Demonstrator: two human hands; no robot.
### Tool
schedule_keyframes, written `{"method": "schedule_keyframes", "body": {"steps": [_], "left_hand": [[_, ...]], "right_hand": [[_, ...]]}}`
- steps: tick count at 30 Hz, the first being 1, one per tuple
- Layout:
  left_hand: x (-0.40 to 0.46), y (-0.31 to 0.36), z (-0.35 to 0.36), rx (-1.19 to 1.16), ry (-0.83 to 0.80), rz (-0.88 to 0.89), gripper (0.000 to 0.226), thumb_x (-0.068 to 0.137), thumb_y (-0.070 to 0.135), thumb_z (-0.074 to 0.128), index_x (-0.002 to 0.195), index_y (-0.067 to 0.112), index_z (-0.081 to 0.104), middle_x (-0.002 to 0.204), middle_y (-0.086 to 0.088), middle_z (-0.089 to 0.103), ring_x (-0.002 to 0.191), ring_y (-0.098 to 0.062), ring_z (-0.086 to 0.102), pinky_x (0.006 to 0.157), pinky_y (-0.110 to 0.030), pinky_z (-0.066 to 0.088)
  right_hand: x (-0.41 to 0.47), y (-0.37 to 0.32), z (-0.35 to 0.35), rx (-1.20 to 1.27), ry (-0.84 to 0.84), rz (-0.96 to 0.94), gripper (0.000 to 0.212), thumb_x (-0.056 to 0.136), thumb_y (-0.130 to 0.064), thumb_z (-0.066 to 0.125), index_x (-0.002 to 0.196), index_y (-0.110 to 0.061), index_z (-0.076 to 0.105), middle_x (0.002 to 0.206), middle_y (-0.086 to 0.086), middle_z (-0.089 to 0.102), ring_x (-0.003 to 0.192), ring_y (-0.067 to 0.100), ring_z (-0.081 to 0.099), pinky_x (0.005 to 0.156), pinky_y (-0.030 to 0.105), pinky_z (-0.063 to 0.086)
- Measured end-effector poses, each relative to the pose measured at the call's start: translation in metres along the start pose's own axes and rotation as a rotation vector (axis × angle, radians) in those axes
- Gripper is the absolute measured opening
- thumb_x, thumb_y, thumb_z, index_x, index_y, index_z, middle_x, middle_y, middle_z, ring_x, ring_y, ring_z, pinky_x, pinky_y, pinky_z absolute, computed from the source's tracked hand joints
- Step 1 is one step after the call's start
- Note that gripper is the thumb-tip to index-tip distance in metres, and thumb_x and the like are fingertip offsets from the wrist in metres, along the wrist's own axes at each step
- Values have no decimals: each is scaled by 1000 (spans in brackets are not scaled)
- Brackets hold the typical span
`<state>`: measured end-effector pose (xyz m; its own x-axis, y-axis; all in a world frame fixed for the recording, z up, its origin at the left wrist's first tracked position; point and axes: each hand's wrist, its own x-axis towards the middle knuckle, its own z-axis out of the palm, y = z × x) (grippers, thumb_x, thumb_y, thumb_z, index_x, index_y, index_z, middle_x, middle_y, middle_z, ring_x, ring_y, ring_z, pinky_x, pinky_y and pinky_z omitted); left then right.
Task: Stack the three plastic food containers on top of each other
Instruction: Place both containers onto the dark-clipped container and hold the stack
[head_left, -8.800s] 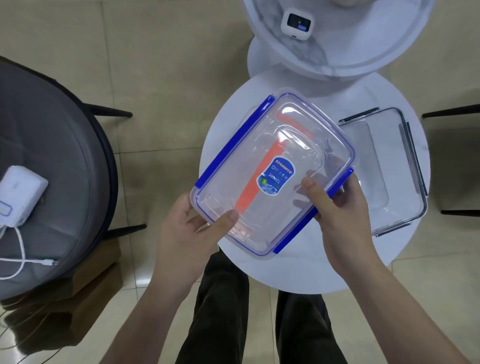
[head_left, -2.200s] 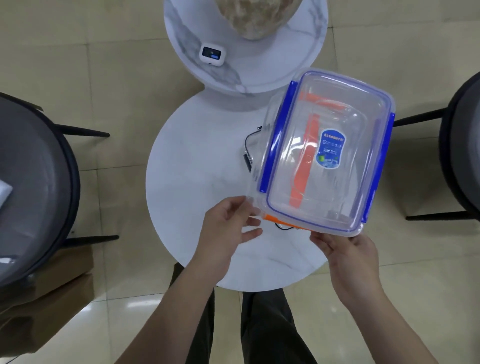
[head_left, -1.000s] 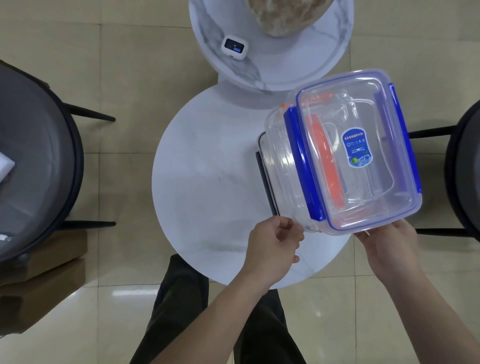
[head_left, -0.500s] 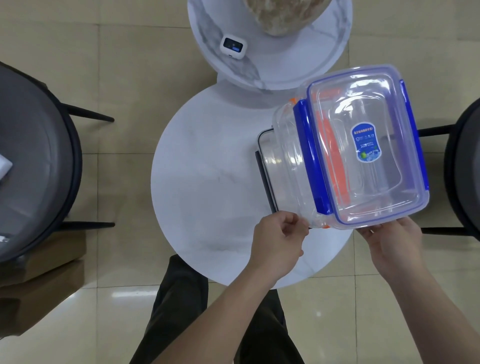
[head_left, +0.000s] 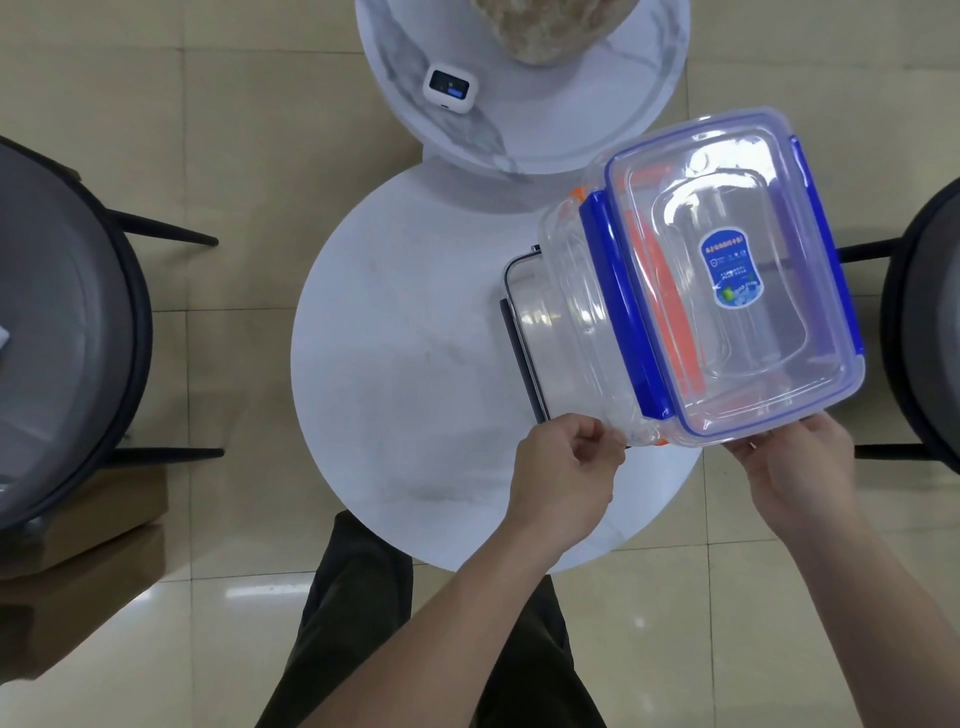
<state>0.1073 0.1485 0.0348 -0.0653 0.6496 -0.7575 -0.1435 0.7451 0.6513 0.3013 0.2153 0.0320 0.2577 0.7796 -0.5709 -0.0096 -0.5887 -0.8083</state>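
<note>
A clear container with blue clips (head_left: 737, 291) and a blue label rests tilted on top of an orange-clipped container (head_left: 660, 312), seen through its lid. Both sit over a dark-clipped container (head_left: 519, 322) on the right side of the round white table (head_left: 405, 353). My left hand (head_left: 563, 483) pinches the near left corner of the stack. Under the blue-clipped container's near right edge, my right hand (head_left: 800, 467) grips it. The dark-clipped container is mostly hidden.
A smaller marble table (head_left: 519, 124) stands behind, bearing a white device (head_left: 449, 89) and a stone-like object (head_left: 550, 31). Dark chairs flank the table at left (head_left: 67, 332) and right (head_left: 924, 332). My legs are below the near table edge.
Over the last second the blue-clipped container shifted slightly right and up, tilting more. My left hand stayed at the near left corner and my right hand followed the container's edge.
</note>
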Motion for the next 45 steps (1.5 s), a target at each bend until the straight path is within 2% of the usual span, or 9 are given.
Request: {"method": "schedule_keyframes", "body": {"steps": [16,19,21,23,25,29,35,39,45], "left_hand": [[6,-6,-1,17,27,9,8,93,28,68,85,25,71,89,-2,78,87,-24,73,86,-48,61],[6,-7,-1,17,32,2,7,92,29,69,87,24,72,89,-2,78,87,-23,73,86,-47,61],[6,-7,-3,34,43,11,10,91,31,70,90,21,73,88,1,77,84,-19,73,83,-40,62],[6,-7,-6,78,66,30,13,88,34,72,90,22,74,83,7,75,78,-12,72,75,-26,59],[7,-8,-11,99,84,32,14,87,34,74,93,21,75,81,10,75,76,-10,71,72,-22,57],[11,-11,-24,103,109,-8,7,86,30,75,90,23,74,79,8,75,77,-13,73,76,-27,59],[25,-18,-46,116,129,-60,10,91,22,66,85,22,75,84,0,77,85,-20,73,87,-44,61],[42,-19,-63,140,148,-36,28,96,12,55,77,25,70,75,3,75,77,-18,73,83,-48,62],[73,-19,-85,304,154,40,28,94,11,51,70,17,65,68,-1,71,75,-27,72,74,-48,63]], "right_hand": [[0,2,1,-13,53,-3,36,92,8,60,82,-21,77,78,-6,78,76,18,74,69,28,62],[-3,1,4,1,59,11,41,92,8,59,77,-24,80,76,-7,78,72,13,74,67,26,61],[-5,2,6,57,80,35,42,92,5,60,75,-27,82,75,-7,78,70,12,74,68,27,62],[-8,5,8,135,124,74,34,91,-2,59,77,-24,81,78,-4,77,72,15,73,73,30,62],[-11,12,9,163,134,117,23,92,-13,56,81,-22,74,81,3,71,75,21,67,79,35,60],[-24,40,16,79,212,197,20,95,-15,51,78,-12,60,72,6,57,61,20,54,75,37,52],[-53,85,40,-71,191,277,20,102,-8,51,91,-7,68,76,14,61,59,24,56,67,36,55],[-67,101,67,-138,135,338,21,103,-10,50,96,-5,70,77,14,64,62,25,59,70,37,59],[-71,110,112,-88,89,427,24,103,-8,48,91,-3,68,72,13,63,57,24,55,69,38,57]]}}
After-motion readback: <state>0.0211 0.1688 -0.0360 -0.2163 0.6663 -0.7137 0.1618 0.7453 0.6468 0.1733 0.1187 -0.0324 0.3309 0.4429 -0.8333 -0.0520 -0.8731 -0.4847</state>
